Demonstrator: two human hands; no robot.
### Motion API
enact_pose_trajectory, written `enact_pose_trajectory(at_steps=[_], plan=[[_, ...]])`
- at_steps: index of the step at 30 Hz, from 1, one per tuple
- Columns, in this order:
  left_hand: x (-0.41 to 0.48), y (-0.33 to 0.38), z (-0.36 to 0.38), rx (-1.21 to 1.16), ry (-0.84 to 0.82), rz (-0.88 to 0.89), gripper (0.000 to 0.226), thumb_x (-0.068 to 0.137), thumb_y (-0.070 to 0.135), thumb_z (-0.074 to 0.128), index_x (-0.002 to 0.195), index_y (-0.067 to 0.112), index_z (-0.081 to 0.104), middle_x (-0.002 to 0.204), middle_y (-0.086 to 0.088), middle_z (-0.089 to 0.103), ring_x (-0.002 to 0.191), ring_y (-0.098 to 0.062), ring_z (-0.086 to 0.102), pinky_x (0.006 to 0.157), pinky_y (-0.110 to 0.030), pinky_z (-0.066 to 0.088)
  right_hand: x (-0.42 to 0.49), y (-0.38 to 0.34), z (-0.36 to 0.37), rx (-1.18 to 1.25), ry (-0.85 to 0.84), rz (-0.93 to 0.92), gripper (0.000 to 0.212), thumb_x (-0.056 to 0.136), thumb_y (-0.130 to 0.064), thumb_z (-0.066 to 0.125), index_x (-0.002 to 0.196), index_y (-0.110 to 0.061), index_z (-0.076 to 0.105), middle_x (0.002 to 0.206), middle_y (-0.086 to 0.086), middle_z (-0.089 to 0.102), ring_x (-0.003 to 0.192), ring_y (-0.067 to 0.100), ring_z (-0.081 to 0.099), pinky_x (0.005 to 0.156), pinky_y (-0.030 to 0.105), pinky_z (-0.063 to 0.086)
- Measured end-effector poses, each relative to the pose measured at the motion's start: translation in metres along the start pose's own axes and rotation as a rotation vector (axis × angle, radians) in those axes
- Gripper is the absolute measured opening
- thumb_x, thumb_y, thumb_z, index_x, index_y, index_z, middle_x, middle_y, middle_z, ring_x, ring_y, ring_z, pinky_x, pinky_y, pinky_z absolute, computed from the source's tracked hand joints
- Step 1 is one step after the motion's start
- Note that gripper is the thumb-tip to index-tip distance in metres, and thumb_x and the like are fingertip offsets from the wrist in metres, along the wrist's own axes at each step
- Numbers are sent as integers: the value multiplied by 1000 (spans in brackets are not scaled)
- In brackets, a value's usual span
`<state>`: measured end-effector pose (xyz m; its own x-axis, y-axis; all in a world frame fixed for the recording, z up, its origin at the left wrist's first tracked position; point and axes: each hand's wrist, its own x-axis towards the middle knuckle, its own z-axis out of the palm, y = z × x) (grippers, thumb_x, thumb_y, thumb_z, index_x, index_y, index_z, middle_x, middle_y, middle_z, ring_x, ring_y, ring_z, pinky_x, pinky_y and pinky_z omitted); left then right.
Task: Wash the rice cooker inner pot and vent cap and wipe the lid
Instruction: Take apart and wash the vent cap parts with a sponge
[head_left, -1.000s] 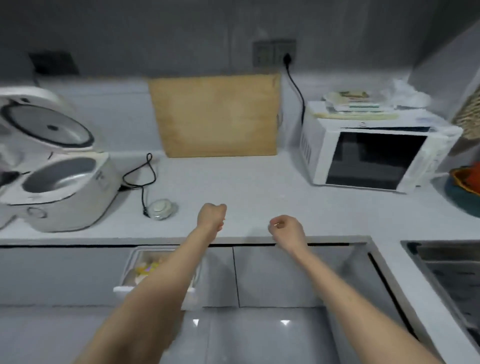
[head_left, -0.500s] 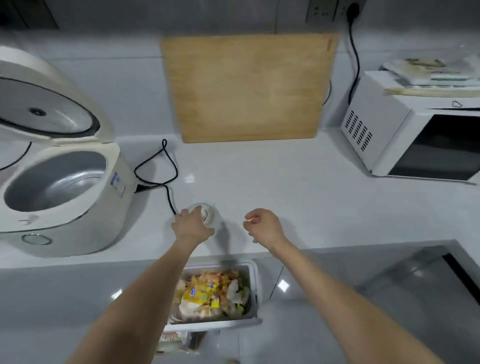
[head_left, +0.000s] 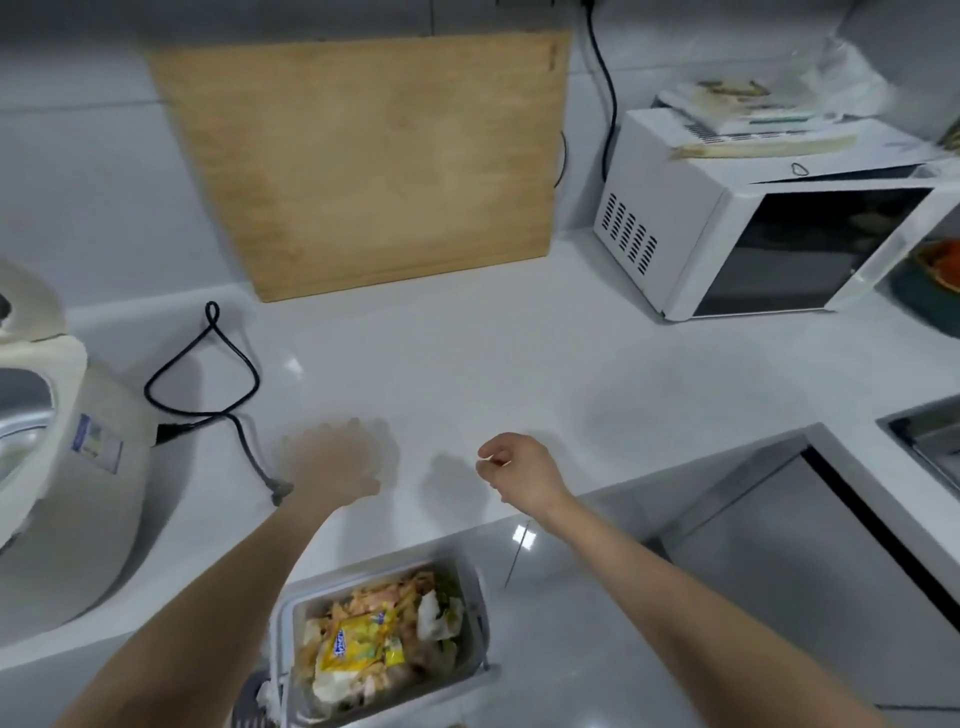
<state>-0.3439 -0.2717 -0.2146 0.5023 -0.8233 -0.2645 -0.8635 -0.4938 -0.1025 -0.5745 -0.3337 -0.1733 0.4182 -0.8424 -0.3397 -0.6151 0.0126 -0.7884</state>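
I see cutting board (head_left: 363, 161) leaning at counter's (head_left: 519, 364) back edge | microwave (head_left: 753, 223) at right back corner | scrap-filled bin (head_left: 374, 572) below front edge

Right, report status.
Left hand blurred over counter, grip unclear. Right hand loosely curled, empty. Vent cap not visible; inner pot in cooker. Black cord beside left hand.
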Motion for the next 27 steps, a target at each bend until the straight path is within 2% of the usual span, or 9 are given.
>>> enact_pose_trajectory(at_steps=[2, 5, 7, 10, 12, 14, 18, 24, 27], plan=[[0, 25, -15, -92, 33, 56, 96, 64, 61, 67, 144, 28, 24, 133, -9, 45, 122, -31, 41, 107, -46, 27, 1, 6, -17, 65, 14, 38, 19, 86, -18, 60, 105, -13, 64, 93, 0, 61, 88, 23, 63, 85, 39, 54], [-4, 84, -43, -353, 59, 228, 98, 62, 52, 74, 144, 28, 27, 131, -6, 43, 122, -28, 37, 103, -31, 29, -3, 16, -53, 296, 39, 105, 23, 88, -18, 61, 109, -10, 60, 94, 4, 59, 76, 21, 60, 68, 30, 52], [-12, 137, -64, -495, 86, 395, 97, 61, 46, 77, 144, 27, 30, 127, -3, 43, 122, -25, 34, 99, -22, 27, -8, 28, -83, 407, 99, 127, 30, 87, -24, 64, 112, -10, 56, 96, 4, 58, 75, 19, 58, 67, 30, 52], [-32, 236, -98, -534, 129, 661, 97, 61, 41, 79, 144, 27, 30, 125, 1, 40, 122, -20, 31, 98, -17, 24, -23, 59, -136, 495, 218, 134, 27, 84, -33, 68, 100, -18, 54, 97, 4, 64, 79, 23, 64, 78, 37, 54], [-48, 296, -115, -531, 119, 808, 97, 61, 35, 79, 143, 28, 30, 125, 1, 39, 121, -18, 29, 97, -13, 22, -35, 78, -172, 546, 291, 128, 17, 83, -30, 69, 88, -19, 57, 87, 4, 67, 79, 22, 65, 74, 35, 55], [-64, 354, -128, -523, 104, 933, 98, 60, 29, 79, 144, 29, 30, 124, 3, 38, 120, -14, 27, 95, -10, 18, -52, 102, -213, 637, 386, 136, 9, 83, -20, 69, 83, -15, 61, 76, 4, 64, 69, 18, 62, 63, 30, 51], [-99, 465, -139, -484, 58, 1151, 94, 63, 26, 75, 144, 31, 28, 131, 2, 37, 125, -14, 25, 103, -13, 18, -101, 156, -295, 841, 594, 184, 19, 79, -4, 66, 98, -2, 64, 80, 10, 66, 65, 18, 63, 57, 27, 54], [-168, 610, -138, -377, -105, 1455, 95, 64, 32, 75, 145, 32, 26, 139, 2, 33, 132, -18, 23, 111, -29, 23, -182, 241, -377, 942, 908, 258, 18, 80, -2, 65, 97, -2, 61, 75, 10, 63, 54, 15, 57, 54, 27, 52], [-199, 668, -132, -288, -165, 1568, 97, 66, 34, 75, 147, 29, 22, 142, 0, 32, 133, -20, 24, 109, -31, 25, -212, 278, -403, 968, 1024, 312, 13, 80, -2, 65, 92, -3, 60, 69, 8, 60, 49, 13, 53, 52, 26, 49]])
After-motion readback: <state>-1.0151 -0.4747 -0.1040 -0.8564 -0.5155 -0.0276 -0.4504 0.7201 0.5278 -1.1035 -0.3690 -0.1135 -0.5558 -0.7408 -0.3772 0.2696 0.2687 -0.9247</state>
